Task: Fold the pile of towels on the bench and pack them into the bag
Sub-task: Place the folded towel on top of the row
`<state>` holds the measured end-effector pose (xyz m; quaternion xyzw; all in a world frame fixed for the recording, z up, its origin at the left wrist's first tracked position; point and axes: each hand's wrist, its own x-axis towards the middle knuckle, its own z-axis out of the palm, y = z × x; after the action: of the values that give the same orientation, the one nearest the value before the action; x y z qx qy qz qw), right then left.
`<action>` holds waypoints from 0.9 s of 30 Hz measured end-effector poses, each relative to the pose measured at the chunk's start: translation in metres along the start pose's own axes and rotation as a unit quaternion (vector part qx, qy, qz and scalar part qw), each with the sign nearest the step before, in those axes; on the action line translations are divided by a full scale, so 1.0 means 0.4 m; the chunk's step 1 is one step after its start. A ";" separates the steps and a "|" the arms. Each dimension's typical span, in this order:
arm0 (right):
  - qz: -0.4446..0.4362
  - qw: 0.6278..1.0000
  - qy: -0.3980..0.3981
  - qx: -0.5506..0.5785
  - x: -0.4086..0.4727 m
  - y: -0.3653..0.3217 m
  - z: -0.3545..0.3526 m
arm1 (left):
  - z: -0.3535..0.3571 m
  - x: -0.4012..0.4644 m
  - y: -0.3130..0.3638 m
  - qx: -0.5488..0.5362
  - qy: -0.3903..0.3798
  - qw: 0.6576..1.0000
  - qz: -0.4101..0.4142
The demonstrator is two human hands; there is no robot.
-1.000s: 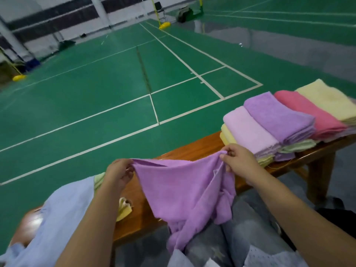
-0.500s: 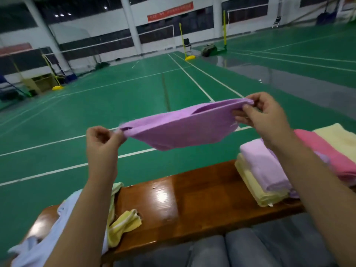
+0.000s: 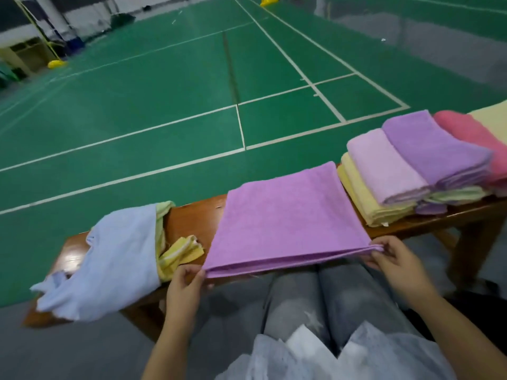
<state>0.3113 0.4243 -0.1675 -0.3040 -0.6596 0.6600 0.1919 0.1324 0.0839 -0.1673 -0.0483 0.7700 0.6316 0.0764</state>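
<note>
Purple towel [image 3: 288, 220] laid folded across the wooden bench [image 3: 189, 218].
Left hand [image 3: 183, 286] and right hand [image 3: 395, 264] each pinch a near corner; folded towel stack [image 3: 406, 171] just right.

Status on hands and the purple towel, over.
Left hand and right hand pinch near corners. Purple towel folded flat on bench. Nothing obstructing.

Your purple towel [image 3: 288, 223] covers the middle of the tabletop [image 3: 189, 220]. Left of it you have a narrow bare strip, closed off by the yellow towel [image 3: 181, 253] and blue cloth [image 3: 118, 259]. Right of it the folded stack [image 3: 406, 174] blocks you, almost touching. Beyond it, open floor [image 3: 164, 105].
</note>
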 end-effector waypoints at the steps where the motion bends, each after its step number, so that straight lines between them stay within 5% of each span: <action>1: 0.003 1.000 0.002 0.002 0.005 0.003 0.002 | 0.001 -0.005 0.009 -0.020 0.001 1.000 0.005; 10: -0.002 0.997 0.001 0.075 0.000 -0.049 -0.024 | -0.012 -0.029 0.106 -0.121 -0.058 0.989 0.057; 14: -0.060 0.990 -0.015 0.127 0.006 -0.123 -0.029 | -0.017 -0.027 0.141 0.012 -0.081 0.990 0.119; 17: -0.108 0.984 -0.028 0.140 0.018 -0.202 -0.023 | -0.005 -0.016 0.197 0.215 -0.025 0.944 0.251; 21: -0.195 0.976 -0.046 0.087 0.046 -0.360 -0.015 | -0.014 0.034 0.337 0.297 0.047 0.863 0.406; 27: -0.316 0.947 0.041 -0.042 0.125 -0.562 -0.031 | -0.061 0.055 0.571 0.118 -0.067 0.919 0.370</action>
<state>0.2491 0.4792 0.0479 -0.1145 -0.7405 0.5241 0.4048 0.0705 0.1056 0.0540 0.2921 0.7950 0.5209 -0.1060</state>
